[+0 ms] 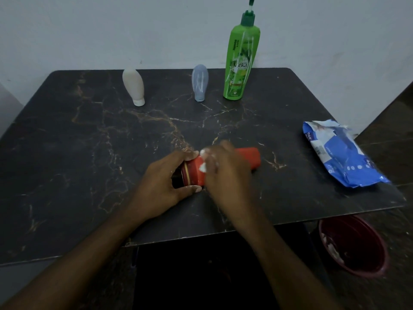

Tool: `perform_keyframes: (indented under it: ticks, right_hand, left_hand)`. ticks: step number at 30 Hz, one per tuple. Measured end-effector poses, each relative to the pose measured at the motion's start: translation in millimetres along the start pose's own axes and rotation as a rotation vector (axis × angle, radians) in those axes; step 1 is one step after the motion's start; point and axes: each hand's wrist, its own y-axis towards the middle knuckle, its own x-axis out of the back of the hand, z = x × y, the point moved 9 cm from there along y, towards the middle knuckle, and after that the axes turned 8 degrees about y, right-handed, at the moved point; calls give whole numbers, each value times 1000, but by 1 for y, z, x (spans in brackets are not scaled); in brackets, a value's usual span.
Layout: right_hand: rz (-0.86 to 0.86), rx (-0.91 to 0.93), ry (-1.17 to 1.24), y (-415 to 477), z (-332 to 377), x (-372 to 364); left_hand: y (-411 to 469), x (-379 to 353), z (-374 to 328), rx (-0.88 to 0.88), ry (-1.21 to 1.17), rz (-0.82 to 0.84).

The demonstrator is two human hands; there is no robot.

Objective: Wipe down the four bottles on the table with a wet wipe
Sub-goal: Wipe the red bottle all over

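Lying sideways, red bottle sits gripped in left hand, right hand clutching wet wipe atop it.

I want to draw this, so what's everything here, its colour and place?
red plastic bottle: 1, red, lying mid-table
white wet wipe: 1, white, on red bottle
cream squeeze tube: 1, cream, back left
pale blue squeeze tube: 1, blue, back middle
tall green pump bottle: 1, green, back right
blue-and-white wipes pack: 1, blue-white, table's right edge
dark marbled table: 1, black, under the bottles
dark red round bin: 1, red, floor right
left grip: 1, holds bottle's cap
right grip: 1, presses the wipe
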Motion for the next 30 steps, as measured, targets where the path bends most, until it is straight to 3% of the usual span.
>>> perform_keyframes:
  ticks: [6, 9, 13, 15, 18, 24, 27, 30]
  right_hand:
    - [1, 44, 36, 3, 1, 1]
    - [-96, 103, -103, 8, -18, 32]
    - [-144, -222, -73, 9, -90, 61]
    - [-161, -257, -95, 6, -97, 60]
    - [-215, -139, -49, 3, -64, 44]
    - [-129, 52, 120, -14, 4, -4]
    - [-130, 84, 157, -18, -5, 0]
    - [-204, -16, 121, -13, -43, 25]
  left_hand:
    - [0, 0, 2, 43, -3, 2]
    - [1, -1, 3, 53, -17, 8]
    - [1, -1, 2, 48, -19, 5]
    - [2, -1, 1, 46, -24, 1]
    - [1, -1, 0, 57, -37, -2]
    - [-1, 1, 1, 56, -40, -25]
    - [-1, 1, 1, 55, -55, -26]
    - [-1, 2, 0, 47, -53, -27]
